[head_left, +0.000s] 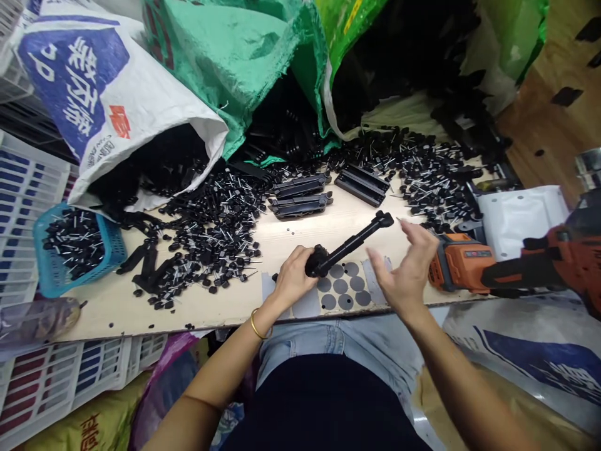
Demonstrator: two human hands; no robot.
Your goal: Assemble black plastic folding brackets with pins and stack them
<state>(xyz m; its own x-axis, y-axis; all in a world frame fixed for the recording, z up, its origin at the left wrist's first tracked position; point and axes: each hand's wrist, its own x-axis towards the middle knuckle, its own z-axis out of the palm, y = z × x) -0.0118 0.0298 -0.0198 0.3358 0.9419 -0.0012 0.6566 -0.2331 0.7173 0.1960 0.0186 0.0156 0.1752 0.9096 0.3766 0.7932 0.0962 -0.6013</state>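
Observation:
My left hand (295, 275) is closed around one end of a long black plastic bar-like part (352, 243). The part slants up to the right, with a knobbed far end above the bench. Just right of that end, my right hand (406, 266) is open, thumb and fingers apart, not touching the part. Below the part lies a sheet with grey round discs (342, 286). Beyond it sit two stacked-looking black slotted assemblies (300, 203) and another black slotted piece (361, 183).
Heaps of black-headed metal pins (220, 219) cover the left bench; more pins (432, 181) lie at right. A blue basket (119, 241) holds pins. A white sack (154, 94), a green sack (225, 56) and an orange power tool (462, 263) stand around the bench (113, 307).

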